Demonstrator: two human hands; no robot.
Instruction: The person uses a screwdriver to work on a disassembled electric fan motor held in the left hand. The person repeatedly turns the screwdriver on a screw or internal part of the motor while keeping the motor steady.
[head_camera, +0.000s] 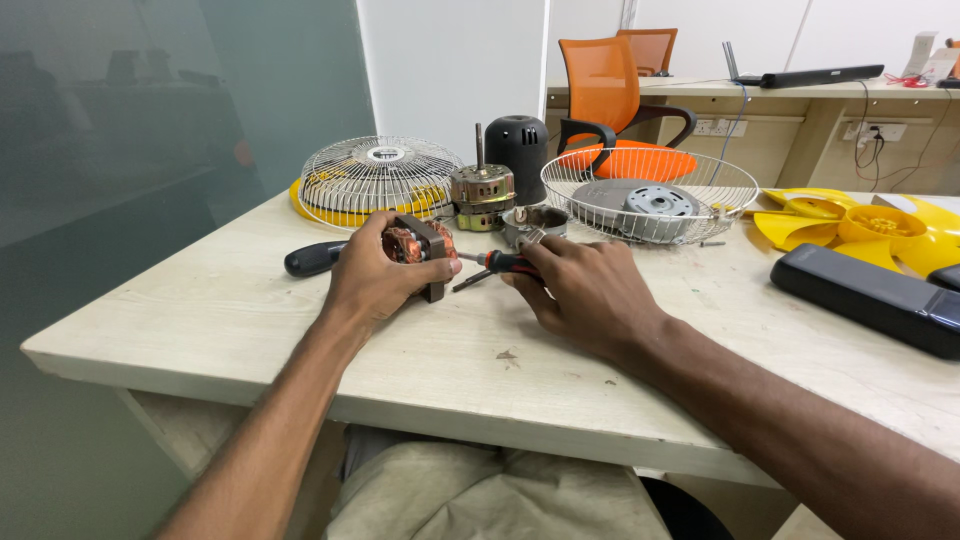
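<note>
Head view, looking down over a pale wooden counter (250, 320). Left hand (375, 275), centre of the frame, wrapped around a small motor core (420, 245) with copper windings, fingers closed on it, core raised just off the counter. Right hand (585, 285), just right of centre, closed around a red-and-black screwdriver (500, 263), tip pointing left at the motor core and almost touching it. Black-handled tool (313, 258) lying on the counter left of the left hand, partly hidden behind it. Just above the hands, a brass-coloured motor (482, 190) standing upright with its shaft pointing up, and a small metal ring part (535, 222) beside it to the right. Black dome cover (520, 150) behind that motor. Upper left of centre, a round wire grille (380, 175) resting on a yellow ring. Right of centre, a second wire grille (650, 195) lying open side up like a bowl, with a grey round plate inside. Far right, yellow fan blades (860, 225) flat on the counter, and a long black casing (865, 290) below them. Orange chair (610, 90) in the upper middle, behind the counter.
</note>
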